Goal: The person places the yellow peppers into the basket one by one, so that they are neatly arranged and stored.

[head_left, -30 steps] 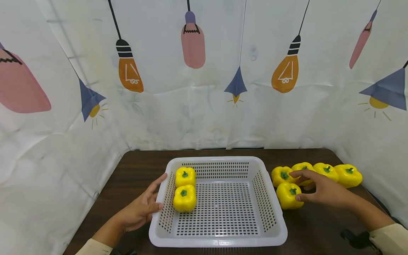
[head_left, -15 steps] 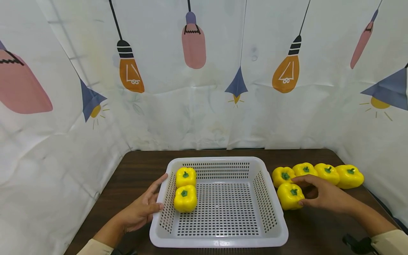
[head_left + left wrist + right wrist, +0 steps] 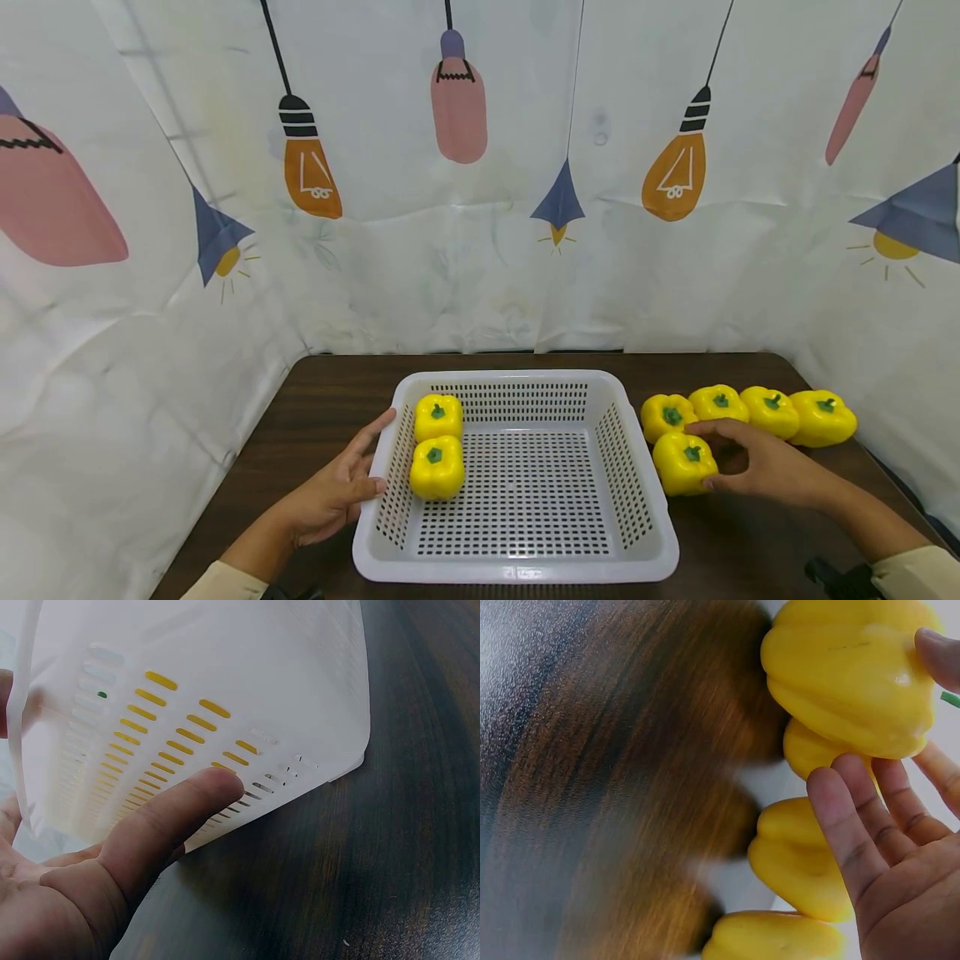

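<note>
Basket (image 3: pixel 516 572) looked like smooth, slightly shiny plastic, peppers (image 3: pixel 678 468) super glossy, tabletop (image 3: pixel 333 396) woodgrain, backdrop (image 3: pixel 420 275) kinda wrinkly.

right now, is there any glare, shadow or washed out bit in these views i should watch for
Head: mostly even light, small glints on the peppers; left wrist: the basket wall looks pale and washed out; right wrist: dark shadows beside the peppers on the table, with a bright sheen at its upper left.

Basket (image 3: pixel 516 571) on tabletop (image 3: pixel 337 392), two peppers (image 3: pixel 437 468) inside at left, row of four peppers (image 3: pixel 720 402) to right, fifth pepper (image 3: pixel 681 467) before leftmost.
</note>
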{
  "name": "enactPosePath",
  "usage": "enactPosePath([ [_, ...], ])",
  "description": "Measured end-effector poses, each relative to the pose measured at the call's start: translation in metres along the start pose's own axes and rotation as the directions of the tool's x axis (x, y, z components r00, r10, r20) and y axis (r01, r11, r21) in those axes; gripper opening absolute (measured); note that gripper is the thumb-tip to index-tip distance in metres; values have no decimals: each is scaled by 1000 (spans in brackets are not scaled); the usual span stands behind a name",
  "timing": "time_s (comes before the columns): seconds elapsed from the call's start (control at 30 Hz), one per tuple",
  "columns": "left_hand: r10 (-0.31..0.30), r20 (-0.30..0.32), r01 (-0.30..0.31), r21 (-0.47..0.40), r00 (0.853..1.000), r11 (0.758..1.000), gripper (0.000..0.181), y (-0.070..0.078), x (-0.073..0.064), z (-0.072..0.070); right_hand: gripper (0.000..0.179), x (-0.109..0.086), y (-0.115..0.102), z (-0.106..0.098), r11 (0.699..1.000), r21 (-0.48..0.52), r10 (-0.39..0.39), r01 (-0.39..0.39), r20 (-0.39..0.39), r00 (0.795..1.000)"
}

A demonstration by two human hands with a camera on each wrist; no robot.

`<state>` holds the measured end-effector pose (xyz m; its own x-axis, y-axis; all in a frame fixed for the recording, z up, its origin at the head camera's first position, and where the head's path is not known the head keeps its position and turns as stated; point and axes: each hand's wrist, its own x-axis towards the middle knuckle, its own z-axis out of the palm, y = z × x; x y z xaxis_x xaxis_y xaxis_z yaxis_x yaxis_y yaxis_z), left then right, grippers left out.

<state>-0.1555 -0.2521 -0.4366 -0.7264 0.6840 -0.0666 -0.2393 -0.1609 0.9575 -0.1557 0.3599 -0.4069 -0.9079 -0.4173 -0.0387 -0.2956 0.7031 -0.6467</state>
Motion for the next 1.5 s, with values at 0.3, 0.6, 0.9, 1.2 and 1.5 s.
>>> enactPosePath([
  [0.3,-3,6,3,-11,1000,1000,93,0,1,0,69,1,-6,-4,997,51,53,-54,23,998],
  [0.6,3,11,-3,-10,1000,1000,93,-2,0,-1,67,-1,-20,-22,995,82,52,-51,-10,999],
  [0.9,6,10,-6,-6,1000,1000,93,-1,0,-1,61,3,-38,-37,999,-10,-52,51,-87,995],
  [1.2,2,9,-2,-7,1000,1000,94,1,0,0,59,13,-55,-44,987,-65,-157,149,-136,978],
  [1.5,3,8,-3,-11,1000,1000,94,0,-1,0,61,22,-74,-42,979,-90,-191,180,-134,972],
])
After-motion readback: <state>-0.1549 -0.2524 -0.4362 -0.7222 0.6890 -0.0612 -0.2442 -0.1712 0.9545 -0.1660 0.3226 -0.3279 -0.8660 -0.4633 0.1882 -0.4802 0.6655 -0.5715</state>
